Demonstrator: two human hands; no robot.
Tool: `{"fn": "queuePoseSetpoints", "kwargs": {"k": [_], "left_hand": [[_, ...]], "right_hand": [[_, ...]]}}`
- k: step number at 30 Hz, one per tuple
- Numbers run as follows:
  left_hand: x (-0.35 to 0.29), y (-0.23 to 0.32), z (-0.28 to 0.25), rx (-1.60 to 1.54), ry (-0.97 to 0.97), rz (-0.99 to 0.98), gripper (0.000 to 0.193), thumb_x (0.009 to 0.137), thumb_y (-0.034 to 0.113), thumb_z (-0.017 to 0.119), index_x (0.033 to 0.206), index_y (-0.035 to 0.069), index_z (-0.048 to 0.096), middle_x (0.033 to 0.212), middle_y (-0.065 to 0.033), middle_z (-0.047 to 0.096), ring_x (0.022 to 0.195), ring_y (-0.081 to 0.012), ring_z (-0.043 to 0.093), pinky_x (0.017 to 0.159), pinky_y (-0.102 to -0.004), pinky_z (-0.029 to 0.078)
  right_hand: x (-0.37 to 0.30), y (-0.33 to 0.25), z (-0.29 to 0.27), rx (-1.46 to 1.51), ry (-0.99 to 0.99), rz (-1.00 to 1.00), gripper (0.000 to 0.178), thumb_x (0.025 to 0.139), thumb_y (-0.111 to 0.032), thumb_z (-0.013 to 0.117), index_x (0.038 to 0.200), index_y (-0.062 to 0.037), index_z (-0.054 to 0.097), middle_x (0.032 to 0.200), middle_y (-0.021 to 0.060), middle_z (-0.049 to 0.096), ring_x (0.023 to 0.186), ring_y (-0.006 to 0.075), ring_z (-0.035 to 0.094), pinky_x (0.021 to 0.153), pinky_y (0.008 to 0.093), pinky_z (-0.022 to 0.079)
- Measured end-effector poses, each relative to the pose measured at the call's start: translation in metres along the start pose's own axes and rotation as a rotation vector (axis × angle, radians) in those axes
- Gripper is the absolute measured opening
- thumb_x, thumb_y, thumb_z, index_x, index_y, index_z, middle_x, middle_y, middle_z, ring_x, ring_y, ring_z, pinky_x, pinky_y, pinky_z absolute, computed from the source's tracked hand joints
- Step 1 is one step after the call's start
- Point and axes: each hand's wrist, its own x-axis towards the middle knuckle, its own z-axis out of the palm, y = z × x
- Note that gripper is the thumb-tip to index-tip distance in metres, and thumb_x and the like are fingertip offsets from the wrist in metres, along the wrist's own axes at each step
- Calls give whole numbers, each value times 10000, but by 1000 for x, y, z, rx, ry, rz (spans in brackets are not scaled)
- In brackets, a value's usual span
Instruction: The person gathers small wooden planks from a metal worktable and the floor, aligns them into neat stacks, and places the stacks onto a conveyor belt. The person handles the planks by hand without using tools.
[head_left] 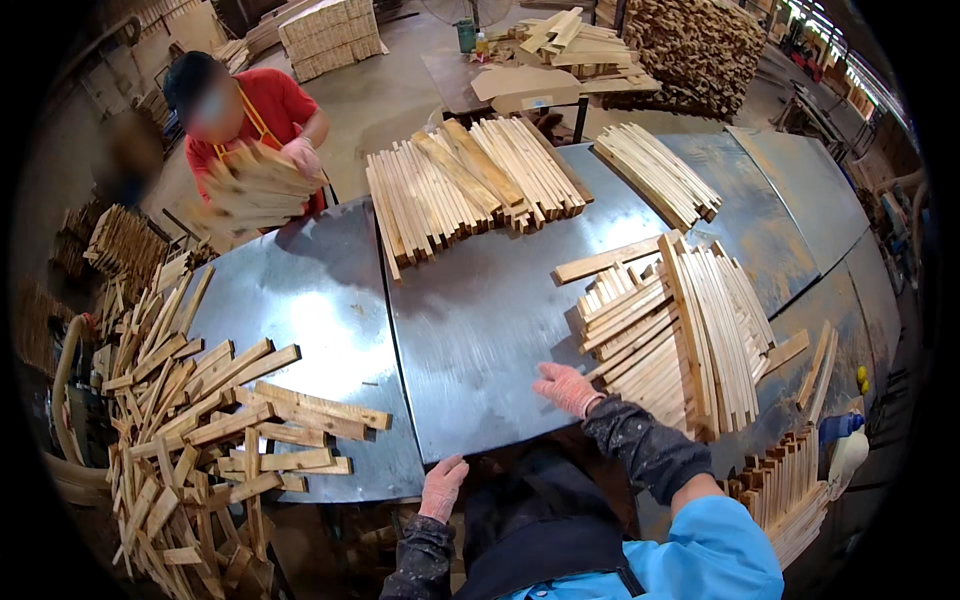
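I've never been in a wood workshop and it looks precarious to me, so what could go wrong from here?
The jumbled wood pile on the left spreads past the edge of the metal table, so loose strips might slide down. On the right, a long strip lies on top of the stacked strips; a bump could shift it. The gloved right hand is close to that stack, so moving strips might knock its fingers.
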Motion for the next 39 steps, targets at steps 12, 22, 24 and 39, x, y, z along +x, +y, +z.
{"fn": "queuePoseSetpoints", "kwargs": {"k": [12,22,24,39], "left_hand": [[163,194,123,367,-120,6,599,1012,309,768,1474,-61,671,1448,-180,735,1362,-256,669,1167,-356,495],[384,319,172,436,61,169,679,986,325,740,1530,-56,598,1452,-247,717,1335,-319,696,1120,-414,531],[426,345,189,426,180,337,732,986,314,732,1563,-92,537,1439,-300,696,1314,-363,697,1105,-440,541],[547,454,245,790,478,151,985,927,424,782,1652,-74,339,1594,-339,505,1484,-480,516,1231,-495,458]], "right_hand": [[336,-42,-111,-231,357,9,835,969,-343,734,1665,-16,407,1523,254,593,1403,429,571,1187,483,478],[476,-35,-129,-496,514,-140,833,945,-372,776,1655,-69,464,1581,157,566,1509,375,488,1236,524,389],[481,-30,-126,-471,537,-177,820,947,-351,769,1651,-68,459,1510,148,609,1510,362,476,1233,531,360],[404,-20,-128,3,298,70,886,926,-382,837,1650,-38,459,1377,200,685,1313,444,630,1093,517,522]]}}
